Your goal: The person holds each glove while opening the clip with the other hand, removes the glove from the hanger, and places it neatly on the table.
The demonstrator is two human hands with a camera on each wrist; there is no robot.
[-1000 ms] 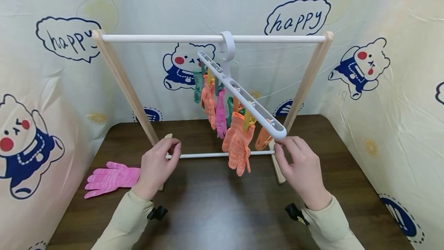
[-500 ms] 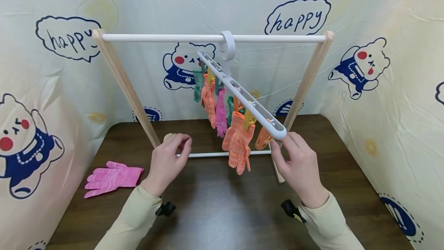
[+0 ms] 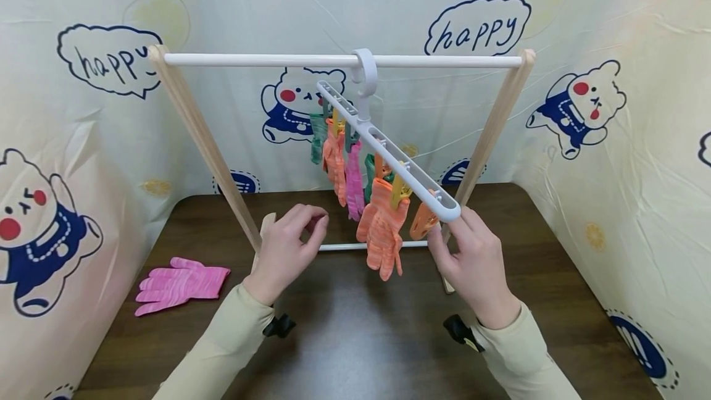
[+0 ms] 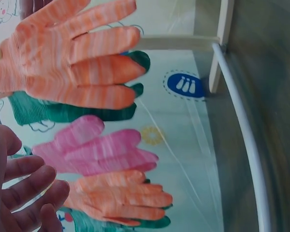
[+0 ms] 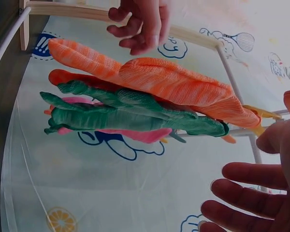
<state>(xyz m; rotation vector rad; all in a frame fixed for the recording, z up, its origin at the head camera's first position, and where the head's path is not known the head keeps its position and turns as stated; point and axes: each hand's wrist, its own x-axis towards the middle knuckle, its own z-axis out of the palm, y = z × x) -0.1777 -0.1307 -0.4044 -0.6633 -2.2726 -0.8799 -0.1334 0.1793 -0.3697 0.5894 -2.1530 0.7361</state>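
Observation:
In the head view my left hand (image 3: 289,255) hovers left of the hanging orange glove (image 3: 382,230), fingers loosely bent, holding nothing. My right hand (image 3: 474,264) is beside the near end of the white clip hanger (image 3: 400,156) and its orange clothespin (image 3: 424,220). The right wrist view shows its thumb (image 5: 270,140) apart from the fingers (image 5: 251,176), with no thing between them. A yellow clothespin (image 3: 399,190) grips the near orange glove. Behind it hang a pink glove (image 3: 354,181), another orange glove (image 3: 334,162) and green gloves (image 5: 101,118).
A loose pink glove (image 3: 183,286) lies on the dark wooden table (image 3: 355,350) at the left. The hanger hooks over the white top bar (image 3: 266,60) of a wooden stand (image 3: 205,147). A low white rod (image 3: 344,247) joins the stand's feet. Patterned sheeting surrounds the table.
My left hand has moved right, toward the near orange glove, uncovering the cuff of the pink glove on the table. My right hand has shifted slightly left and up. The hanger stays nearly still.

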